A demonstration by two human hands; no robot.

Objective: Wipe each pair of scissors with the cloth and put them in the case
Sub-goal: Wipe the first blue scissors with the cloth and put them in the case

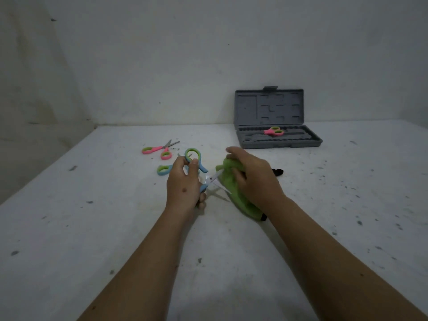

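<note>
Centrally in the frame, the left hand [185, 184] has its grip closed around the blue scissors [201, 172], blades spread; the right hand [252, 179] clutches the green cloth [234, 188] against a blade. Pink scissors [159, 150] lie upper left on the worktop [92, 205]; another pink pair [274, 131] lies in the open grey case [278, 135].
</note>
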